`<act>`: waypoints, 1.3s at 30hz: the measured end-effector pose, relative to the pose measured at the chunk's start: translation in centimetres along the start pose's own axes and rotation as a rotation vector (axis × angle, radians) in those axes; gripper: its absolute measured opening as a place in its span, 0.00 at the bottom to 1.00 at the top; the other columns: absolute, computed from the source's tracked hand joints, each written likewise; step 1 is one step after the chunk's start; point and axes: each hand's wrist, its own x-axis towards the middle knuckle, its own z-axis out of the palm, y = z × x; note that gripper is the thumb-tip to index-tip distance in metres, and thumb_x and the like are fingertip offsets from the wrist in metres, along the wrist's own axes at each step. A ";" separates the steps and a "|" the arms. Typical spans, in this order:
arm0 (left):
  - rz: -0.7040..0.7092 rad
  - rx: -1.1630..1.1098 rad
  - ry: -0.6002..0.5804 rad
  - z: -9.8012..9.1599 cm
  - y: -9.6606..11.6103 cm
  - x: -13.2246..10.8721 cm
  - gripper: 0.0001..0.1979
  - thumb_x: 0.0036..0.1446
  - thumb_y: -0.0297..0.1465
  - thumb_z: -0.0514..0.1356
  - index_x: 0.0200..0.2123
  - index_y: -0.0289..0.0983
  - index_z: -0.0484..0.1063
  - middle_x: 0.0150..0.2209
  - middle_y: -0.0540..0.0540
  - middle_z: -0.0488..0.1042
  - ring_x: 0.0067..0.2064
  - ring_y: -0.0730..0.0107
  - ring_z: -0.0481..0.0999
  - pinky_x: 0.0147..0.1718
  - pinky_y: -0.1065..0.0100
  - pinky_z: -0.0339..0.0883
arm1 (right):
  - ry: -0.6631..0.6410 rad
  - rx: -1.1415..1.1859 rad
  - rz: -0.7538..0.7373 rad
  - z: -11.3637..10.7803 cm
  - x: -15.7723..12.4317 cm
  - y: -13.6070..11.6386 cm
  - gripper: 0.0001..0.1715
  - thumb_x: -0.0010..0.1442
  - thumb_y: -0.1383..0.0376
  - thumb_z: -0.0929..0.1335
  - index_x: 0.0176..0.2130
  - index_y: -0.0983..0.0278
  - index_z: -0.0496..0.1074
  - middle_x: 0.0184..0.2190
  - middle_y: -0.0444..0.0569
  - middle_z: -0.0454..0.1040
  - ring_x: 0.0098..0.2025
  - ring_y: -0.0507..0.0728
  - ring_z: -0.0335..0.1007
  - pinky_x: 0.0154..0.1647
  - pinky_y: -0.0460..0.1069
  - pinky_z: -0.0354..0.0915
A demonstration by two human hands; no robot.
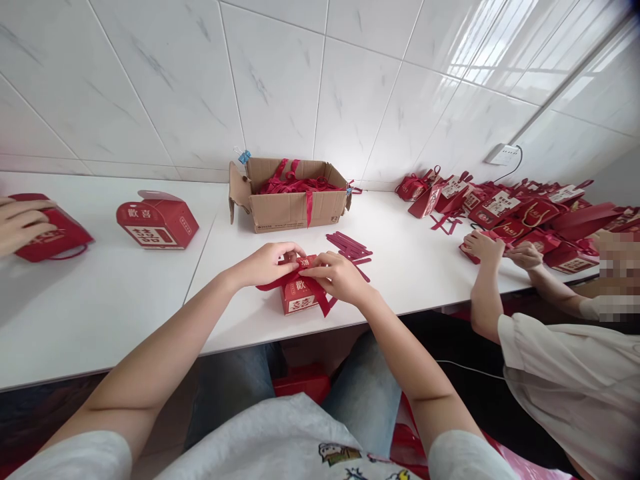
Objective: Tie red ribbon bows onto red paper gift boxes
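A small red gift box (295, 301) with white characters stands on the white table in front of me. A dark red ribbon (323, 298) runs over its top, its ends hanging out at either side. My left hand (273, 265) pinches the ribbon at the box's upper left, thumb and forefinger curled together. From the right, my right hand (337, 275) closes its fingers on the same ribbon, above the box's top. The fingers hide the crossing of the ribbon. Just behind my right hand lies a fan of cut dark red ribbon strips (349, 245).
A cardboard box (285, 217) of red ribbons stands against the tiled wall. Another red gift box (157, 220) sits to the left, near a co-worker's hand (23, 223) on a red box. At right, another co-worker's hands (485, 247) work beside a heap of finished-looking boxes (500, 207).
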 end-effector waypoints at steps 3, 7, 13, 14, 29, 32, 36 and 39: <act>-0.036 -0.013 -0.002 0.0 -0.1 0.2 0.16 0.58 0.40 0.52 0.44 0.38 0.71 0.35 0.47 0.73 0.36 0.65 0.73 0.36 0.65 0.67 | -0.006 0.035 0.017 -0.1 0.0 -0.2 0.16 0.65 0.68 0.62 0.48 0.59 0.76 0.39 0.52 0.73 0.39 0.54 0.69 0.40 0.50 0.67; -0.062 -0.072 0.022 0.3 -0.5 0.4 0.15 0.57 0.36 0.51 0.45 0.38 0.69 0.32 0.49 0.72 0.35 0.67 0.72 0.36 0.66 0.66 | 0.004 0.052 0.014 -0.3 0.0 -0.3 0.16 0.65 0.69 0.63 0.49 0.62 0.75 0.39 0.52 0.73 0.37 0.53 0.69 0.39 0.50 0.68; -0.040 -0.075 0.124 0.9 -0.3 0.4 0.14 0.59 0.37 0.52 0.45 0.39 0.69 0.32 0.49 0.73 0.35 0.67 0.72 0.36 0.66 0.66 | 0.026 0.063 -0.007 -0.4 0.2 -0.5 0.16 0.64 0.70 0.62 0.50 0.64 0.73 0.40 0.54 0.74 0.41 0.55 0.71 0.42 0.51 0.68; -0.039 -0.061 0.135 0.8 -0.2 0.3 0.14 0.59 0.38 0.52 0.44 0.39 0.70 0.33 0.49 0.74 0.35 0.67 0.72 0.37 0.66 0.66 | 0.027 0.061 -0.009 -0.3 0.2 -0.5 0.16 0.64 0.70 0.62 0.49 0.64 0.74 0.39 0.53 0.74 0.41 0.55 0.70 0.42 0.51 0.67; 0.144 0.100 -0.157 -1.9 -0.2 0.0 0.16 0.57 0.43 0.57 0.42 0.42 0.76 0.43 0.45 0.75 0.42 0.64 0.73 0.40 0.67 0.67 | 0.056 0.034 -0.049 0.1 0.1 0.2 0.15 0.63 0.72 0.64 0.44 0.60 0.77 0.36 0.50 0.74 0.37 0.54 0.69 0.39 0.49 0.65; 0.129 0.124 -0.177 -2.2 -0.2 0.6 0.14 0.55 0.43 0.57 0.37 0.42 0.76 0.41 0.46 0.76 0.41 0.63 0.73 0.39 0.67 0.66 | 0.032 0.059 -0.029 -0.1 0.2 0.3 0.15 0.63 0.71 0.64 0.44 0.60 0.77 0.36 0.50 0.74 0.37 0.53 0.70 0.39 0.49 0.66; 0.087 0.093 -0.231 -2.0 -0.1 1.3 0.13 0.53 0.43 0.59 0.36 0.41 0.73 0.35 0.48 0.75 0.36 0.66 0.72 0.33 0.69 0.64 | 0.018 0.107 0.009 -0.4 0.3 0.1 0.14 0.63 0.70 0.64 0.47 0.61 0.75 0.38 0.50 0.74 0.39 0.54 0.70 0.39 0.48 0.66; 0.081 0.126 -0.245 -1.6 0.1 1.5 0.13 0.51 0.43 0.60 0.31 0.39 0.69 0.30 0.49 0.71 0.30 0.68 0.69 0.27 0.69 0.61 | 0.027 0.135 0.039 -0.5 0.3 -0.2 0.13 0.62 0.70 0.65 0.47 0.64 0.72 0.39 0.51 0.75 0.39 0.55 0.71 0.40 0.50 0.66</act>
